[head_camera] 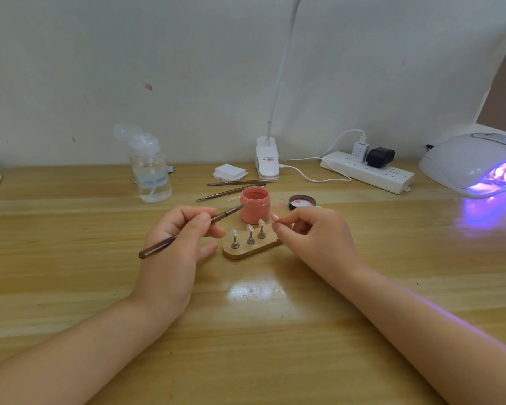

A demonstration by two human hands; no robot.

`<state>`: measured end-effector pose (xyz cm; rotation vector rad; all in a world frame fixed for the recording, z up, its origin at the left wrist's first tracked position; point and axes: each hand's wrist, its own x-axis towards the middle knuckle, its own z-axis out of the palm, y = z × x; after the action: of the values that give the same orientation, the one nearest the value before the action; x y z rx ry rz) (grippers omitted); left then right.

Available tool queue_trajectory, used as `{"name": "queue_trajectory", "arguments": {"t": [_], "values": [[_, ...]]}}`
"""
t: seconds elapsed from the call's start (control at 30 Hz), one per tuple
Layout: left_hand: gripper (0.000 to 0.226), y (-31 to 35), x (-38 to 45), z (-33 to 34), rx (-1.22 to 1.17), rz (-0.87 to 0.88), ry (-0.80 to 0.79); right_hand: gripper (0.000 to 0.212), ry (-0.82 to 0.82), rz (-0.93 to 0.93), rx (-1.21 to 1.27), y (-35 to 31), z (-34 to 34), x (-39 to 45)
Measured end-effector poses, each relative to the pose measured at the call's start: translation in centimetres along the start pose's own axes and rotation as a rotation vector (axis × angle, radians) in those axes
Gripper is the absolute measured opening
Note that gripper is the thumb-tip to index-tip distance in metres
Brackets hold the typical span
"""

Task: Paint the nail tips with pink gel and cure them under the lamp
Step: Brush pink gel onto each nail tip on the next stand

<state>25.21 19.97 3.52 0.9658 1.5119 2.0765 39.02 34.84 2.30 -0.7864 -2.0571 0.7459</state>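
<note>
My left hand (178, 238) grips a brown nail brush (187, 232) like a pen, its bristle end against the rim of the open pink gel jar (254, 207). A small wooden holder (254, 248) lies in front of the jar with three pale nail tips (250, 229) upright on metal stands. My right hand (310, 232) is at the holder's right end, thumb and forefinger pinching a small nail tip stand; what it holds is mostly hidden. The curing lamp (473, 162) stands at the far right, glowing violet inside.
The jar's lid (302, 202) lies right of the jar. Two spare brushes (231, 188), a pad stack (229, 172), a clear pump bottle (151, 168), a clip lamp base (267, 159) and a power strip (368, 172) line the back of the wooden table (246, 331).
</note>
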Motion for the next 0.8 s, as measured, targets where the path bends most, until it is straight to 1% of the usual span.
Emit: {"name": "queue_trajectory", "arguments": {"t": [0.07, 0.17, 0.3, 0.4, 0.47, 0.63, 0.7, 0.8], "values": [[0.040, -0.06, -0.03, 0.03, -0.012, -0.018, -0.009, 0.014, -0.023, 0.031, -0.078, 0.11, 0.05, 0.08], [0.037, -0.08, -0.04, 0.11, -0.015, -0.035, -0.027, 0.010, -0.065, 0.091, -0.156, 0.24, 0.15, 0.23], [0.036, -0.13, 0.04, 0.00, -0.019, -0.049, -0.037, 0.013, -0.093, 0.117, -0.269, 0.49, 0.04, 0.37], [0.038, -0.12, 0.01, 0.00, -0.022, -0.052, -0.049, 0.017, -0.097, 0.084, -0.396, 0.24, 0.08, 0.25], [0.034, -0.13, -0.01, 0.03, -0.028, -0.050, -0.052, 0.019, -0.074, 0.041, -0.462, 0.04, 0.24, 0.05], [0.027, -0.18, -0.15, -0.05, -0.040, -0.035, -0.086, 0.019, -0.024, -0.063, -0.516, -0.31, 0.58, -0.40], [0.021, -0.28, -0.18, 0.04, -0.054, -0.035, -0.110, 0.020, -0.037, -0.066, -0.511, -0.32, 0.56, -0.35], [0.016, -0.43, -0.18, 0.25, -0.050, -0.036, -0.157, 0.022, -0.111, -0.037, -0.503, -0.26, 0.60, -0.11]]}}
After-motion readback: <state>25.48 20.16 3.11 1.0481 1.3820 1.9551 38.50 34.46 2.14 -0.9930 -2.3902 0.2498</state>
